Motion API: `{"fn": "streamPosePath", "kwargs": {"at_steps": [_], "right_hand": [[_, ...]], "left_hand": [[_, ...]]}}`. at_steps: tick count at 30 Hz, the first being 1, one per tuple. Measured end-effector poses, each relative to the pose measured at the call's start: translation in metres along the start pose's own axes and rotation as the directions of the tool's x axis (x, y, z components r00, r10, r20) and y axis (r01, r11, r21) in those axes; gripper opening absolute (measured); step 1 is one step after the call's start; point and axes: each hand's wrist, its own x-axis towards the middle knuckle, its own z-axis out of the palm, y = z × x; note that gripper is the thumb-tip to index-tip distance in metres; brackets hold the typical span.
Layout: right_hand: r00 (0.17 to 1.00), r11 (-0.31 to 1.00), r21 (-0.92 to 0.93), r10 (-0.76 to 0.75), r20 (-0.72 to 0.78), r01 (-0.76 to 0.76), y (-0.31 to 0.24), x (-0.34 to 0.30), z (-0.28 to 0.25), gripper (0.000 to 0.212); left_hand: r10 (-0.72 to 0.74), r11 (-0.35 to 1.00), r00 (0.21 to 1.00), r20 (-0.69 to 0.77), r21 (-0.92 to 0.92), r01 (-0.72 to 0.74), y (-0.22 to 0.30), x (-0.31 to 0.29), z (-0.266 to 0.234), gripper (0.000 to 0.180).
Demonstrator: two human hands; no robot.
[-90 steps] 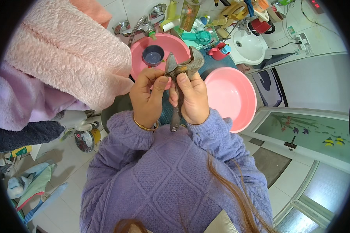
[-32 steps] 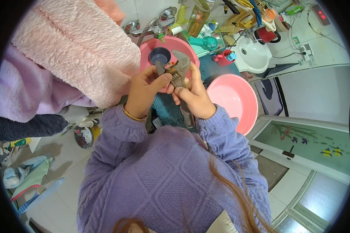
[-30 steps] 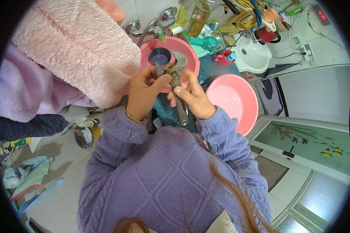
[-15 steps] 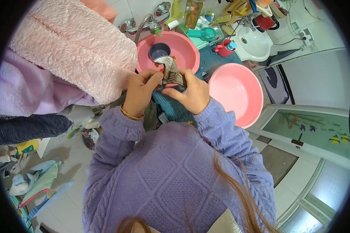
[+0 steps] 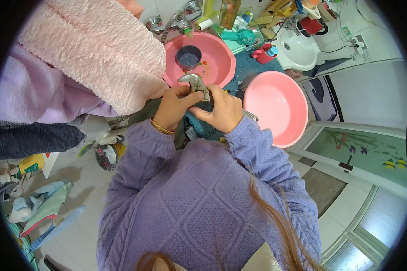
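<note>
Both hands meet on a worn metal adjustable wrench (image 5: 195, 82) with brownish stains, its curved jaw pointing away from me. My left hand (image 5: 172, 107) is closed on the wrench's left side, the thumb pressed against it. From the right, my right hand (image 5: 224, 109) grips it, fingers behind and thumb in front; the lower part of the tool is hidden between my hands. Just beyond the wrench sits a pink basin (image 5: 224, 56) with red printed fruit, and a small grey bowl (image 5: 188, 58) lies inside it.
A second, lighter pink basin (image 5: 276, 108) stands right of my hands. Wall taps with a hose (image 5: 169, 25) rise behind the first basin. Fluffy pink fabric (image 5: 99, 49) hangs close on the left. A red mug (image 5: 262, 54) and white washbasin (image 5: 296, 49) are at the far right.
The wrench has turned in my hands, so its adjusting screw, visible before, is now covered by my fingers. My left hand has shifted slightly right. The view has moved a little.
</note>
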Motion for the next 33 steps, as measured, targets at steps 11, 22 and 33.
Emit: {"fn": "streamPosePath", "kwargs": {"at_steps": [11, 22, 33], "right_hand": [[0.994, 0.988, -0.120, -0.101, -0.052, 0.094, 0.010, 0.000, 0.006, 0.051], [0.985, 0.987, -0.067, -0.153, -0.073, 0.148, 0.022, 0.001, 0.007, 0.052], [0.980, 0.975, -0.093, -0.199, 0.025, 0.200, 0.035, 0.001, 0.001, 0.055]], "left_hand": [[0.022, 0.998, 0.999, 0.046, 0.053, -0.024, -0.008, 0.008, -0.010, 0.020], [0.070, 0.996, 0.998, 0.000, 0.062, -0.070, -0.022, 0.017, -0.004, 0.020], [-0.126, 0.991, 0.985, 0.114, 0.061, 0.120, -0.017, 0.018, -0.010, 0.030]]}}
